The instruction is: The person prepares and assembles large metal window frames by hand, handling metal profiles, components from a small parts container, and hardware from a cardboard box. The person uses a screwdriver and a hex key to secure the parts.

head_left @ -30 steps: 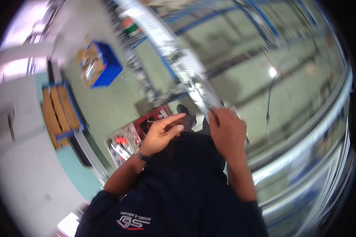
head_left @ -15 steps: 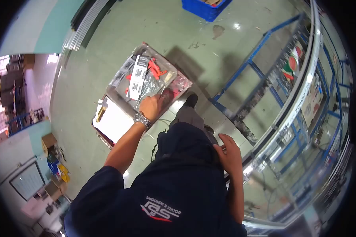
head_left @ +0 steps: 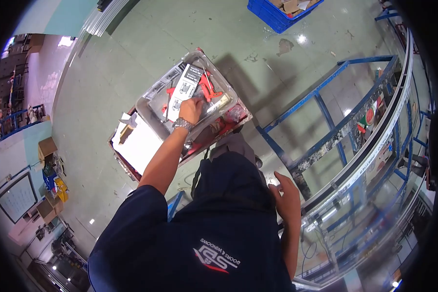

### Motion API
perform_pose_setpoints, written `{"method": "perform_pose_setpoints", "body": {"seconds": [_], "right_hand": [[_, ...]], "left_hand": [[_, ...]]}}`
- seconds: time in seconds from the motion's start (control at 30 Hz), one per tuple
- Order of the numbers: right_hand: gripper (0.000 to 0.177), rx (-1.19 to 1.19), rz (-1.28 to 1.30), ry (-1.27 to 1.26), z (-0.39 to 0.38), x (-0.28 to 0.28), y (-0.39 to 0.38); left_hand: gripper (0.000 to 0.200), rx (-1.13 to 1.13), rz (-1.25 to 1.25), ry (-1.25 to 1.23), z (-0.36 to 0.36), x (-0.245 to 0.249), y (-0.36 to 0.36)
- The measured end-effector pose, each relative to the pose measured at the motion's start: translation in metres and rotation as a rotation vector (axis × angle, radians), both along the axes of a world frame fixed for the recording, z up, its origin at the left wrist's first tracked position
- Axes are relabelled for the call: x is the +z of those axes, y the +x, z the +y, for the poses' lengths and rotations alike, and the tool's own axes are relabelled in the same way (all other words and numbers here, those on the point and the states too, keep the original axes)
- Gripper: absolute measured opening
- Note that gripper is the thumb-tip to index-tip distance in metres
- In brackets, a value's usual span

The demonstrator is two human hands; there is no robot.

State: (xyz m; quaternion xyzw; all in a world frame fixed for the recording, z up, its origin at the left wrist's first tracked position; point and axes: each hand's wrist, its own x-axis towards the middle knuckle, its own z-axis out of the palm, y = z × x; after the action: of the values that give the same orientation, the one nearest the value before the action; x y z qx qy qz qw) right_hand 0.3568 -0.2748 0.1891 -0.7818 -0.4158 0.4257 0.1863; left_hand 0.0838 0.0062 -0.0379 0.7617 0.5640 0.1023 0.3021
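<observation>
My left hand (head_left: 191, 111), with a metal watch on its wrist, reaches into a grey plastic bin (head_left: 145, 104). Its fingers are curled down among the contents, and what they grip, if anything, is hidden. Beside them lies a printed white strip (head_left: 185, 88), perhaps a leaflet or box, with black lettering and pictures. Red parts (head_left: 208, 90) of a kind I cannot make out lie just beyond the fingertips, along with clear plastic. My right hand (head_left: 288, 197) hangs beside my body, fingers loosely bent and apart, nothing seen in it.
Under the bin is a box or trolley with a white sheet (head_left: 138, 148) on its near left. A blue metal frame (head_left: 321, 97) stands to the right, near long aluminium profiles (head_left: 360, 168). A blue crate (head_left: 272, 17) holding cardboard sits on the floor ahead.
My left hand has moved farther into the bin, away from its near edge, up to the red parts. The view has shifted. My right hand stays low beside my body.
</observation>
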Motion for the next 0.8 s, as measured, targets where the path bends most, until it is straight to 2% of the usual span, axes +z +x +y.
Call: {"method": "perform_pose_setpoints", "body": {"seconds": [0.03,0.13,0.27,0.33,0.4,0.47,0.53,0.63,0.67,0.73,0.8], "right_hand": [[0.042,-0.019,-0.006,-0.011,-0.002,0.000,0.003],[0.042,-0.078,-0.045,-0.022,-0.012,-0.003,0.006],[0.040,-0.110,-0.042,-0.038,-0.014,-0.006,0.002],[0.039,-0.115,-0.025,-0.035,-0.012,-0.005,-0.001],[0.038,-0.129,-0.041,0.057,-0.004,-0.002,-0.004],[0.039,-0.188,-0.049,0.147,0.005,0.001,-0.006],[0.036,-0.239,-0.075,0.229,0.018,0.005,-0.008],[0.039,-0.410,-0.044,0.316,0.024,0.017,-0.010],[0.040,-0.469,-0.039,0.344,0.023,0.024,-0.009],[0.039,-0.510,-0.056,0.377,0.005,0.030,-0.010],[0.034,-0.473,-0.107,0.420,-0.011,0.021,-0.006]], "left_hand": [[0.036,0.067,-0.032,-0.059,0.007,-0.004,0.009],[0.044,0.168,0.091,-0.202,0.027,-0.015,0.041],[0.047,0.257,0.248,-0.207,0.039,-0.027,0.065],[0.042,0.224,0.130,-0.197,0.037,-0.013,0.062],[0.039,0.220,-0.006,-0.164,0.031,0.023,0.063],[0.026,0.122,-0.240,-0.059,0.013,0.076,0.075],[0.017,0.018,-0.594,-0.274,-0.017,0.108,0.101],[0.015,-0.105,-0.740,-0.695,-0.066,0.177,0.155],[0.013,-0.211,-0.745,-0.771,-0.081,0.188,0.170],[0.014,-0.413,-0.778,-0.770,-0.110,0.203,0.186],[0.017,-0.529,-0.560,-0.877,-0.129,0.204,0.188]]}}
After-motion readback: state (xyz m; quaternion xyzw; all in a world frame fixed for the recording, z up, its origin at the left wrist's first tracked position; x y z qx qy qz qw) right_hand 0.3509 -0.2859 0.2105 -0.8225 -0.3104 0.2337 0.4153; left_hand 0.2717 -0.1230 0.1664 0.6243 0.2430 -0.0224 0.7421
